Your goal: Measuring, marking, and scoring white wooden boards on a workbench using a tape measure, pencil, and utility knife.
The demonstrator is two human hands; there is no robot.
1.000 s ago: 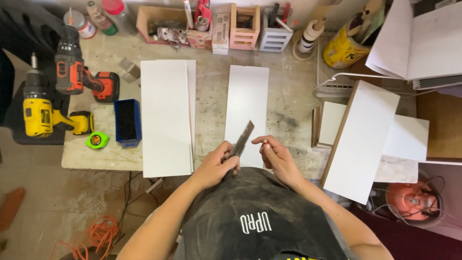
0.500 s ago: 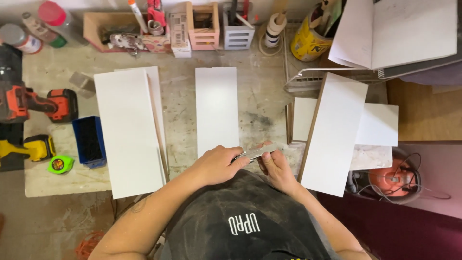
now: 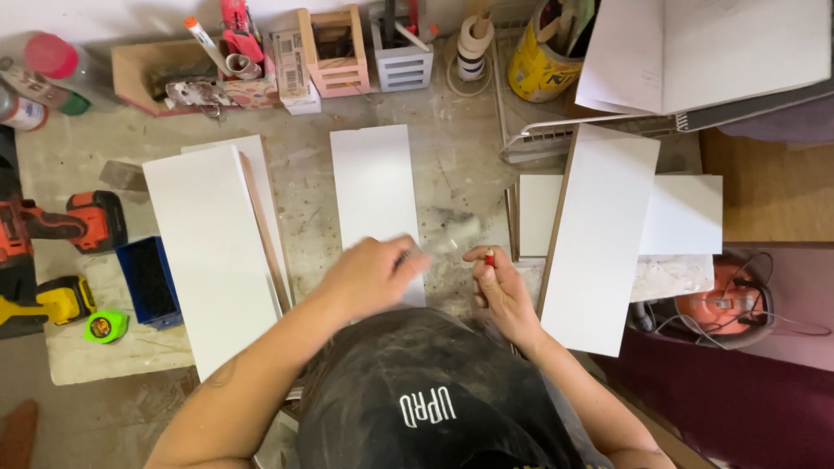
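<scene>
left hand (image 3: 369, 276) gripping a blurred flat tool (image 3: 447, 239), right hand (image 3: 499, 287) pinching a small red bit (image 3: 489, 258).
tool's long axis pointing up-right over the white board (image 3: 373, 187).

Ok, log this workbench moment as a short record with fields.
left hand: grips a blurred flat tool over the middle white panel
right hand: pinches a small red-tipped item
left side: wide white panel, blue box, tape measure, drills
right side: tilted white panel
</scene>
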